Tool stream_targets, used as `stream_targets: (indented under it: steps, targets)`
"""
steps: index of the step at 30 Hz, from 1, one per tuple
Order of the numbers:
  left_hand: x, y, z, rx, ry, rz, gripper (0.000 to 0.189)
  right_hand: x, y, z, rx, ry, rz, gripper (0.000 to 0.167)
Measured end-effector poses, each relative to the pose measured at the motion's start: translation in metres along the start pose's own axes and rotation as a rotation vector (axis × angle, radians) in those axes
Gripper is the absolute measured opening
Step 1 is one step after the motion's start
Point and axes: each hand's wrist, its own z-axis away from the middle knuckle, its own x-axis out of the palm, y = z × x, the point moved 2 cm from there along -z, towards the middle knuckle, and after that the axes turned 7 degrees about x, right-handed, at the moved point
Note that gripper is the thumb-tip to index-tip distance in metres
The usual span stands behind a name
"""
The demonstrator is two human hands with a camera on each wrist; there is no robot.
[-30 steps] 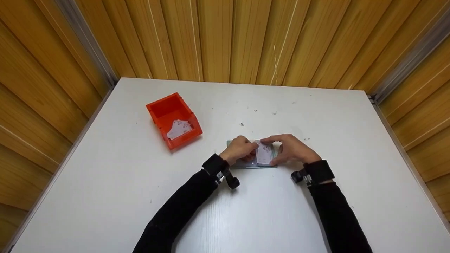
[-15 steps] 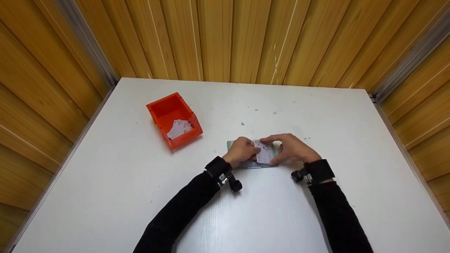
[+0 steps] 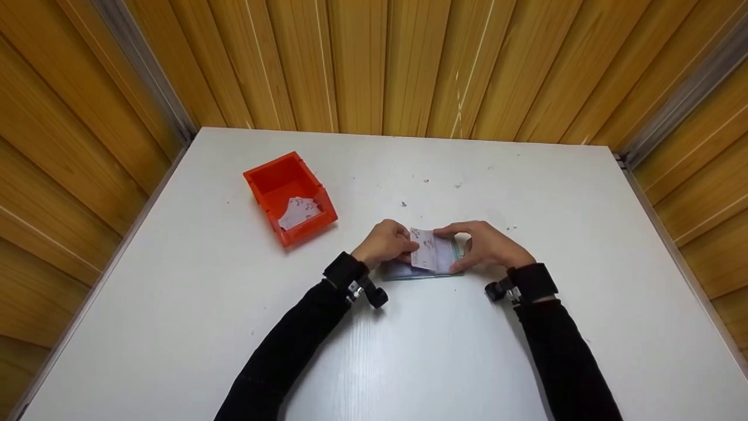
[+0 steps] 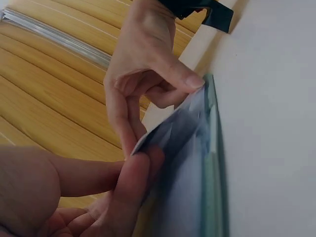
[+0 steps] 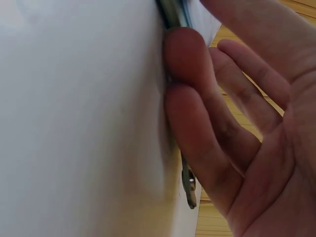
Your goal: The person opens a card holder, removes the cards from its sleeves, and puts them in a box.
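A thin green-edged booklet with bluish pages (image 3: 447, 254) lies on the white table. Between thumb and fingers my left hand (image 3: 385, 242) pinches a printed white card (image 3: 423, 250), tilted up over the booklet's middle. In the left wrist view the card (image 4: 170, 131) slants upward, its lower side near the booklet's green edge (image 4: 211, 182). My right hand (image 3: 491, 247) grips the booklet's right part, thumb at the near side and fingertip at the far side. The right wrist view shows two fingertips (image 5: 190, 116) against the booklet's edge; much of its page is hidden there.
An orange-red bin (image 3: 310, 231) stands on the table to the left, with several white printed cards (image 3: 299, 213) inside. Small dark marks (image 3: 403, 204) dot the tabletop beyond the booklet. Yellow wood-patterned panels (image 3: 356, 70) enclose the back and sides.
The card has shifted left and tilted up with my left hand, uncovering more of the booklet's right page. My right hand has barely moved. The bin stays in place.
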Motion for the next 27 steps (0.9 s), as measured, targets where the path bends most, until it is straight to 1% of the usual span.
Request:
stream_targets:
  steps: [3, 6, 9, 12, 14, 16, 17, 19, 21, 22, 23, 25, 27]
  targets:
    - [-0.008, 0.003, 0.003, 0.016, 0.007, -0.094, 0.017, -0.002, 0.001, 0.001, 0.012, -0.005, -0.018, 0.084]
    - [-0.015, 0.006, 0.007, 0.010, 0.007, -0.152, 0.010, -0.003, 0.004, 0.002, 0.028, -0.023, -0.046, 0.084]
    - [-0.019, 0.009, 0.010, -0.014, -0.005, -0.169, 0.005, -0.003, 0.005, 0.002, 0.042, -0.036, -0.072, 0.084]
    - [-0.022, 0.013, 0.012, -0.037, -0.021, -0.171, 0.007, -0.003, 0.004, 0.001, 0.051, -0.034, -0.067, 0.084]
    - [-0.022, 0.013, 0.012, -0.041, -0.029, -0.171, 0.009, -0.003, 0.003, 0.001, 0.055, -0.028, -0.048, 0.084]
    - [-0.021, 0.014, 0.012, -0.027, -0.036, -0.173, 0.009, -0.003, 0.004, 0.001, 0.053, -0.026, -0.039, 0.084]
    - [-0.020, 0.015, 0.013, -0.012, -0.039, -0.179, 0.009, -0.003, 0.004, 0.001, 0.050, -0.025, -0.035, 0.083]
    - [-0.018, 0.018, 0.014, 0.052, -0.035, -0.222, 0.007, -0.003, 0.005, 0.001, 0.040, -0.025, -0.041, 0.083]
    - [-0.017, 0.025, 0.017, 0.136, -0.017, -0.285, 0.006, -0.003, 0.006, 0.002, 0.027, -0.025, -0.051, 0.083]
    - [-0.018, 0.029, 0.019, 0.187, 0.004, -0.323, 0.006, -0.003, 0.006, 0.002, 0.022, -0.024, -0.050, 0.083]
    - [-0.021, 0.034, 0.021, 0.237, 0.035, -0.361, 0.007, -0.003, 0.006, 0.002, 0.018, -0.024, -0.050, 0.083]
    - [-0.028, 0.044, 0.025, 0.330, 0.126, -0.420, 0.008, -0.003, 0.006, 0.002, 0.015, -0.017, -0.044, 0.083]
    - [-0.040, 0.053, 0.028, 0.410, 0.233, -0.429, 0.010, -0.004, 0.005, 0.002, 0.020, -0.011, -0.044, 0.083]
